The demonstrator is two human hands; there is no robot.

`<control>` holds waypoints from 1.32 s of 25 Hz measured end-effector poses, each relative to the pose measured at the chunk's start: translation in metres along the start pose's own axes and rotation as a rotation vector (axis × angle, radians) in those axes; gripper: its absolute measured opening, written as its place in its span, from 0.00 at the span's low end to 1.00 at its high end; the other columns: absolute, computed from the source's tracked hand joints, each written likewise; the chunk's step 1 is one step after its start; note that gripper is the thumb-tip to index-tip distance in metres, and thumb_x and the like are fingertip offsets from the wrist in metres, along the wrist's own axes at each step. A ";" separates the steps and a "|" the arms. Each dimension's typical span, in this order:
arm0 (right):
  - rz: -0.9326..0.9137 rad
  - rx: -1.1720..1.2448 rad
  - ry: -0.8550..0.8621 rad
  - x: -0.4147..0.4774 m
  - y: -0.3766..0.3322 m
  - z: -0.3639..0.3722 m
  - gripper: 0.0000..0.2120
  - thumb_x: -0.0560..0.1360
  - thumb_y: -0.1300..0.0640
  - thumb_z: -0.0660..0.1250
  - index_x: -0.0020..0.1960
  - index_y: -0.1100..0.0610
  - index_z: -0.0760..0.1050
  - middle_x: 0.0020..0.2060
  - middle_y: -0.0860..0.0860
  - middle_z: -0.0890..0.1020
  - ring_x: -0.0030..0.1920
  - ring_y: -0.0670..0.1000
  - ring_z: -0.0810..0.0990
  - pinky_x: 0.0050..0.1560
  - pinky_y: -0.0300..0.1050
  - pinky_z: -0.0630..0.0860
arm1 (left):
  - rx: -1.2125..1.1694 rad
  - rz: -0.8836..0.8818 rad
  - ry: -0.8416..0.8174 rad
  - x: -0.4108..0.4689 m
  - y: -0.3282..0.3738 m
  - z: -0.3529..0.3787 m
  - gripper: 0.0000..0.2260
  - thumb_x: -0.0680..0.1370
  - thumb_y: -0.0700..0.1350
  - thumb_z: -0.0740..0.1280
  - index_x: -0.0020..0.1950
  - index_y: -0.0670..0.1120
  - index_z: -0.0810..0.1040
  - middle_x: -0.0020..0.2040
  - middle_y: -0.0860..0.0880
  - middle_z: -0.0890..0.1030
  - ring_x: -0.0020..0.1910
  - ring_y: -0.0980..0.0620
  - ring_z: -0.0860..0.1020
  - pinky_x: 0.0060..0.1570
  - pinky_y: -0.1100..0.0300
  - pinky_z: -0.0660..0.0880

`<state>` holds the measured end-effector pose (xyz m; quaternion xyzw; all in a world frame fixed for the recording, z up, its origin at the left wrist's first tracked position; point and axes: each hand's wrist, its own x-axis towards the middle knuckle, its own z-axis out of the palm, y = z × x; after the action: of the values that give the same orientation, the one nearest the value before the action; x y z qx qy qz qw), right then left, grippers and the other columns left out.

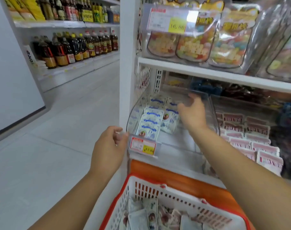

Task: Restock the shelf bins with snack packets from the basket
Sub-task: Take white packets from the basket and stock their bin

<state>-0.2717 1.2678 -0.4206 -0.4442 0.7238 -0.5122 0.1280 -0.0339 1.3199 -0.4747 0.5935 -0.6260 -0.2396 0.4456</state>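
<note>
A clear plastic shelf bin (133, 113) holds several white-and-blue snack packets (149, 123) stacked on its left side. My right hand (192, 112) reaches into the bin over the packets, fingers spread and relaxed, holding nothing that I can see. My left hand (108, 146) sits at the bin's front left corner, fingers loosely curled against its edge beside the price tag (142, 145). A white basket with a red rim (141, 188) stands below, with more packets (141, 216) inside.
The neighbouring bin on the right holds pink-and-white packets (251, 136). The shelf above (207, 72) carries bags of colourful candy. An orange ledge (158, 170) lies under the bins. Oil bottles (75, 47) line shelves across the aisle on the left.
</note>
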 end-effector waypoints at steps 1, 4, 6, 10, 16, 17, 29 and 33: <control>-0.128 0.133 0.037 -0.029 -0.009 -0.015 0.21 0.76 0.61 0.64 0.68 0.54 0.69 0.60 0.53 0.74 0.44 0.41 0.74 0.48 0.35 0.73 | 0.017 0.000 0.024 -0.008 -0.006 -0.002 0.07 0.79 0.52 0.65 0.54 0.50 0.73 0.40 0.54 0.78 0.39 0.59 0.76 0.36 0.67 0.68; -0.324 0.214 -0.026 -0.126 0.016 -0.040 0.17 0.76 0.67 0.61 0.59 0.49 0.72 0.53 0.49 0.76 0.46 0.41 0.75 0.44 0.34 0.74 | 0.192 -0.006 -0.078 -0.056 -0.036 0.010 0.07 0.80 0.53 0.63 0.54 0.51 0.72 0.39 0.53 0.78 0.38 0.55 0.76 0.39 0.59 0.69; -0.293 0.046 -0.199 -0.184 0.063 -0.039 0.15 0.77 0.67 0.62 0.59 0.50 0.73 0.52 0.47 0.74 0.47 0.41 0.75 0.44 0.32 0.72 | 0.327 0.007 -0.348 -0.102 -0.063 0.029 0.07 0.80 0.53 0.63 0.56 0.53 0.73 0.46 0.53 0.79 0.41 0.57 0.77 0.41 0.59 0.72; 0.102 -0.345 -0.709 -0.240 0.158 -0.032 0.13 0.80 0.64 0.59 0.59 0.49 0.73 0.54 0.48 0.74 0.52 0.51 0.78 0.50 0.38 0.71 | 0.464 -0.113 -0.796 -0.174 -0.118 0.067 0.21 0.79 0.49 0.66 0.71 0.50 0.69 0.68 0.48 0.72 0.63 0.50 0.74 0.62 0.59 0.70; 0.365 -0.369 -0.803 -0.254 0.213 -0.047 0.24 0.81 0.62 0.56 0.76 0.53 0.62 0.70 0.50 0.69 0.52 0.48 0.76 0.40 0.38 0.71 | 0.277 -0.367 -0.745 -0.212 -0.151 0.105 0.34 0.74 0.52 0.71 0.77 0.54 0.61 0.73 0.48 0.67 0.69 0.49 0.70 0.66 0.57 0.68; 0.383 -0.345 -0.796 -0.253 0.212 -0.045 0.23 0.82 0.62 0.56 0.76 0.53 0.62 0.69 0.49 0.70 0.53 0.47 0.75 0.42 0.38 0.71 | 0.217 -0.402 -0.694 -0.209 -0.157 0.112 0.35 0.70 0.54 0.73 0.75 0.56 0.63 0.71 0.49 0.69 0.66 0.50 0.72 0.66 0.53 0.71; 0.553 -0.253 -0.770 -0.261 0.225 -0.048 0.13 0.80 0.59 0.59 0.62 0.48 0.72 0.53 0.51 0.77 0.30 0.46 0.70 0.32 0.38 0.67 | 0.900 -0.028 -0.770 -0.171 -0.156 0.135 0.44 0.67 0.61 0.74 0.76 0.52 0.56 0.70 0.48 0.64 0.70 0.44 0.61 0.71 0.48 0.59; 0.716 -0.125 -0.676 -0.260 0.230 -0.047 0.12 0.78 0.62 0.60 0.58 0.50 0.74 0.44 0.53 0.81 0.34 0.52 0.78 0.35 0.45 0.78 | 0.773 -0.045 -0.586 -0.175 -0.144 0.129 0.27 0.71 0.61 0.70 0.68 0.55 0.72 0.63 0.51 0.73 0.64 0.46 0.66 0.64 0.53 0.62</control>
<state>-0.2709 1.5167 -0.6669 -0.3159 0.7783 -0.2186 0.4966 -0.0842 1.4323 -0.7048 0.6365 -0.7553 -0.1562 -0.0082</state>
